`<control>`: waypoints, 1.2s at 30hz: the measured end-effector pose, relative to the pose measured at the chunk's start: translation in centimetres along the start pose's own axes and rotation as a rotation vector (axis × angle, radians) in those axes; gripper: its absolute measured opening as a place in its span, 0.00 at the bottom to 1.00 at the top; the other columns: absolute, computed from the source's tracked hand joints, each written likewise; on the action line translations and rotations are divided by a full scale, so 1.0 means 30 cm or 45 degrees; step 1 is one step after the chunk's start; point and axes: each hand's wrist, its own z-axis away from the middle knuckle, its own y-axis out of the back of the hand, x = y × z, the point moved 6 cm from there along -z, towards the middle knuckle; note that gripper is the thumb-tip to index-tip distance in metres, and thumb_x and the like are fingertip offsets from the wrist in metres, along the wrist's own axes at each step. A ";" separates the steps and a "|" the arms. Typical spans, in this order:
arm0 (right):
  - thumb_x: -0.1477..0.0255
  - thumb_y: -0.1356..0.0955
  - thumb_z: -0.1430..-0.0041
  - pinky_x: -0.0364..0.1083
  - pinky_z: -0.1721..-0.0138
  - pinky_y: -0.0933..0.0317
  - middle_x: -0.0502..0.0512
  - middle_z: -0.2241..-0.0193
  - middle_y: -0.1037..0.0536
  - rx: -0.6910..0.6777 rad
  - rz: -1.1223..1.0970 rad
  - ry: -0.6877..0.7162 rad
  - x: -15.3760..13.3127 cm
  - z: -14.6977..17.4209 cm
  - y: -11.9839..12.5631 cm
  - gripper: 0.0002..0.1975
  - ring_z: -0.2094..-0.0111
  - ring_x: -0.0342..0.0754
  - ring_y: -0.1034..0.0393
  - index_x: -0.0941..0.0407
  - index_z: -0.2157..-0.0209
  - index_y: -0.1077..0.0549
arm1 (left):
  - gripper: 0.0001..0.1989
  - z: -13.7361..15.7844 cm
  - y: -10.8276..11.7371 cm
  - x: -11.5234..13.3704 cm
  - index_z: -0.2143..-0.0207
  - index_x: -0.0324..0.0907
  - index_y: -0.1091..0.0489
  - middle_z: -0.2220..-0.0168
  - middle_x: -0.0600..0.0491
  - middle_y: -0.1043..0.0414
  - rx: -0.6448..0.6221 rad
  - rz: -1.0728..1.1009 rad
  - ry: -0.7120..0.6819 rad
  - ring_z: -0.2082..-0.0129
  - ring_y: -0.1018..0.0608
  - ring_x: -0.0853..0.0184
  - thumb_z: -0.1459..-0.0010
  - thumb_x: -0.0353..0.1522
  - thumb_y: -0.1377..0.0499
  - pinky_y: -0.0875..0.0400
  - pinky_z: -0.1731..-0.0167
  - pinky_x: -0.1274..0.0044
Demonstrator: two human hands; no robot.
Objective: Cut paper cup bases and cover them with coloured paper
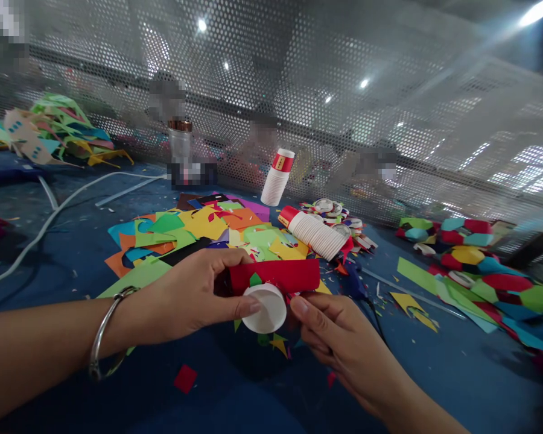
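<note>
My left hand [212,289], with a silver bangle on its wrist, pinches a white round piece [268,310] that looks like the base of a paper cup. The thumb lies on its left edge. Right behind it stretches a curved red paper strip [294,275], touched by the fingers of that hand. A small green scrap [255,279] sits at the top of the white piece. On the other side my right hand [330,334] is closed in a pinch at the piece's right edge. What its fingertips hold is mostly hidden.
A heap of coloured paper [208,226] lies beyond my hands. One stack of paper cups [275,181] stands upright, another [314,234] lies tilted. Colourful paper shapes [507,289] are at the right. A white cable [49,220] crosses the left, before a perforated metal screen [262,72].
</note>
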 end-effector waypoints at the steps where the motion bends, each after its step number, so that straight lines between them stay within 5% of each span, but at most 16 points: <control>1: 0.53 0.31 0.37 0.42 0.82 0.66 0.39 0.83 0.51 0.004 0.004 -0.003 0.000 0.001 0.001 0.23 0.82 0.37 0.63 0.58 0.75 0.31 | 0.17 0.001 0.003 -0.004 0.54 0.43 0.30 0.62 0.54 0.24 -0.006 0.005 0.012 0.65 0.24 0.66 0.44 0.38 0.34 0.32 0.68 0.77; 16: 0.52 0.30 0.39 0.40 0.84 0.66 0.39 0.85 0.49 0.019 0.004 0.003 -0.002 0.004 0.014 0.23 0.84 0.35 0.62 0.58 0.75 0.28 | 0.19 -0.020 0.013 -0.018 0.58 0.43 0.34 0.64 0.57 0.26 0.018 0.447 -0.028 0.63 0.24 0.69 0.48 0.36 0.29 0.29 0.60 0.75; 29: 0.52 0.30 0.38 0.40 0.84 0.65 0.40 0.85 0.49 0.045 0.009 0.022 -0.012 0.006 0.025 0.23 0.84 0.35 0.61 0.58 0.75 0.28 | 0.11 -0.013 0.033 -0.004 0.68 0.41 0.27 0.71 0.59 0.26 0.038 0.324 0.076 0.70 0.27 0.74 0.49 0.35 0.29 0.33 0.69 0.82; 36: 0.52 0.30 0.39 0.40 0.84 0.66 0.39 0.85 0.50 0.049 -0.013 0.021 -0.010 0.009 0.026 0.23 0.83 0.35 0.61 0.58 0.75 0.28 | 0.10 -0.018 0.028 -0.021 0.65 0.43 0.27 0.67 0.56 0.24 -0.002 0.315 0.067 0.66 0.24 0.70 0.46 0.36 0.31 0.31 0.65 0.79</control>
